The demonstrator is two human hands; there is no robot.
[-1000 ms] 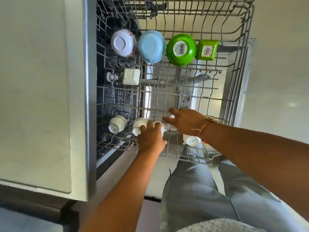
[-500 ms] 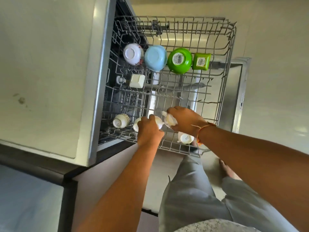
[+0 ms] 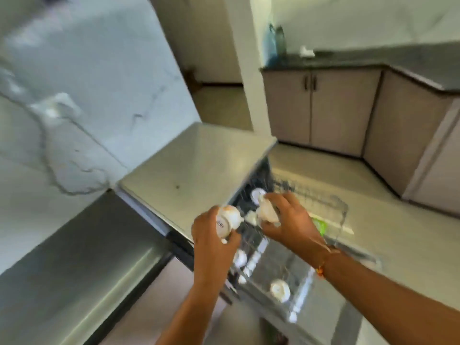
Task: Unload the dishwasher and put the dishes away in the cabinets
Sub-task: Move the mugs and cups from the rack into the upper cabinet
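The view is blurred by motion. My left hand (image 3: 211, 237) grips a small white cup (image 3: 227, 219) lifted above the pulled-out dishwasher rack (image 3: 331, 212). My right hand (image 3: 288, 220) grips a second white cup (image 3: 267, 211) just to the right of the first, also above the rack. Another white cup (image 3: 280, 290) lies in the near part of the rack, and a white bowl (image 3: 256, 194) shows behind my right hand. A green item (image 3: 321, 226) peeks out past my right wrist.
The dishwasher's flat steel top (image 3: 196, 165) lies to the left of the rack, beside a marble-patterned wall (image 3: 74, 83). Grey base cabinets (image 3: 323, 108) under a dark counter (image 3: 348, 62) stand across the pale floor (image 3: 398, 232). A blue bottle (image 3: 272, 43) stands on that counter.
Both hands have lifted a white cup each out of the rack. The view has swung up from the rack to show the room and cabinets.
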